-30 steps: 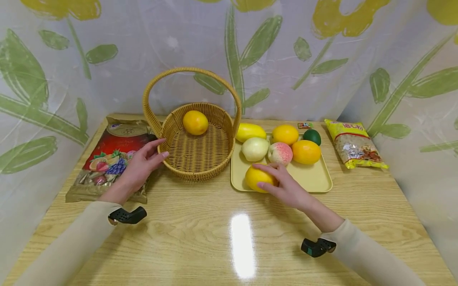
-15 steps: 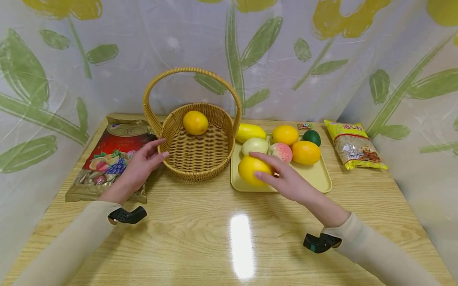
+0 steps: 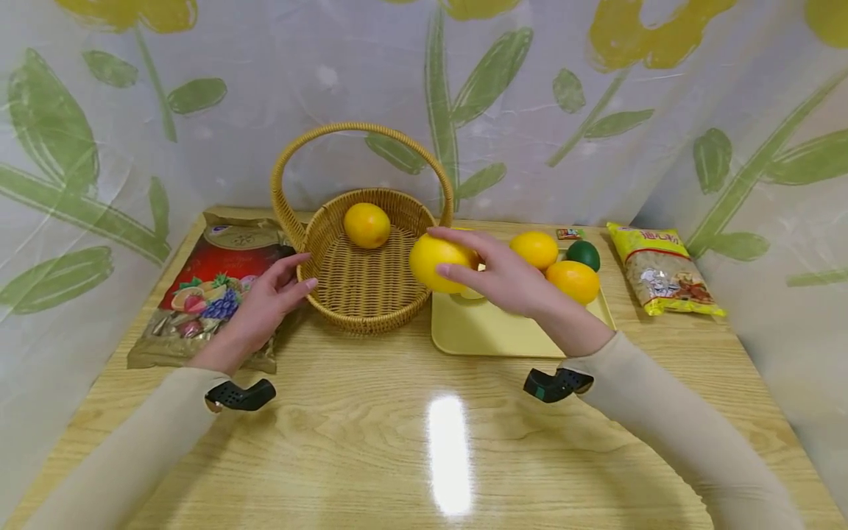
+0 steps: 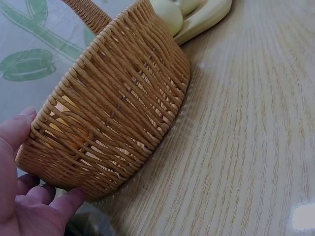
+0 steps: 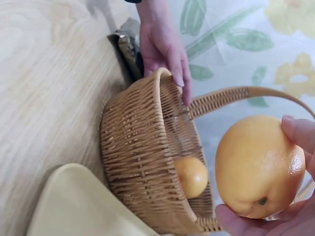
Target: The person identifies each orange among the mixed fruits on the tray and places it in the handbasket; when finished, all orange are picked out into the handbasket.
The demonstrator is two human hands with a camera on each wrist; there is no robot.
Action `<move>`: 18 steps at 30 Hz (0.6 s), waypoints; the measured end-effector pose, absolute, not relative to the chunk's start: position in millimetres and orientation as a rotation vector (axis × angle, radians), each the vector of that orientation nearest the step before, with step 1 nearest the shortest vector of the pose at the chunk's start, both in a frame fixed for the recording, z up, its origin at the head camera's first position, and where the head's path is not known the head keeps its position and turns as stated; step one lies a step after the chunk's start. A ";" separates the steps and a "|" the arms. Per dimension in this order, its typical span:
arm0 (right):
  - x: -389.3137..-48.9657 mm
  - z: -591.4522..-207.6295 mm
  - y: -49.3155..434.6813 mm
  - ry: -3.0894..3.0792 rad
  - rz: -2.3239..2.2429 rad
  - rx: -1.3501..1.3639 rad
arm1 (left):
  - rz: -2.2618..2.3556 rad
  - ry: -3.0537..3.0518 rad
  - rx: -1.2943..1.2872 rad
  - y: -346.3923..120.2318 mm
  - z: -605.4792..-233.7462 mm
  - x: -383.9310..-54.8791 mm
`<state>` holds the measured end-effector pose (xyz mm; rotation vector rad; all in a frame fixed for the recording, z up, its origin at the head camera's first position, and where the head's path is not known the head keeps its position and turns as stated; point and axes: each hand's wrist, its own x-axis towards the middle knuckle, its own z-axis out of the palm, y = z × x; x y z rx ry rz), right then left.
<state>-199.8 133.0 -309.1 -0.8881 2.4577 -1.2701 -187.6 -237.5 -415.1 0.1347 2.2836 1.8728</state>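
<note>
My right hand grips a round yellow-orange fruit between thumb and fingers, raised beside the right rim of the wicker basket. The fruit's dark stem end shows in the right wrist view, where the fruit hangs near the basket's handle. My left hand holds the basket's left rim, its fingertips on the weave in the left wrist view. Inside the basket lies a similar fruit. Below my right hand is the pale yellow tray, its fruit partly hidden by that hand.
On the tray's right side are orange fruits and a dark green one. A small wrapped packet lies behind them. A yellow bag lies at far right, a red and gold candy bag at left. A patterned curtain stands behind.
My right hand has lifted the round fruit off the tray and carried it up and left to the basket's right rim. The left hand stays at the basket.
</note>
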 end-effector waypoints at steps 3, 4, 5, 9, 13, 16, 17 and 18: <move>-212.2 -308.8 115.1 2.430 -1.248 -0.896 | 1.876 2.279 0.129 -238.7 -415.4 -187.3; -217.2 -309.5 108.9 2.419 -1.242 -0.908 | 1.876 2.278 0.129 -238.6 -415.4 -187.4; -222.5 -310.7 102.4 2.406 -1.242 -0.924 | 1.875 2.278 0.128 -238.5 -415.5 -187.6; -244.5 -318.1 75.0 2.417 -1.167 -0.959 | 1.873 2.280 0.126 -238.4 -416.2 -188.0; -262.9 -326.9 48.7 2.423 -1.050 -0.929 | 1.864 2.289 0.133 -238.1 -416.4 -188.5; -273.1 -333.8 30.8 2.408 -0.976 -0.923 | 1.859 2.292 0.132 -238.0 -416.0 -188.6; -275.7 -336.3 25.1 2.405 -0.958 -0.918 | 1.860 2.290 0.132 -238.1 -415.8 -188.6; -277.8 -339.0 19.8 2.393 -0.954 -0.900 | 1.859 2.289 0.132 -238.3 -415.6 -188.5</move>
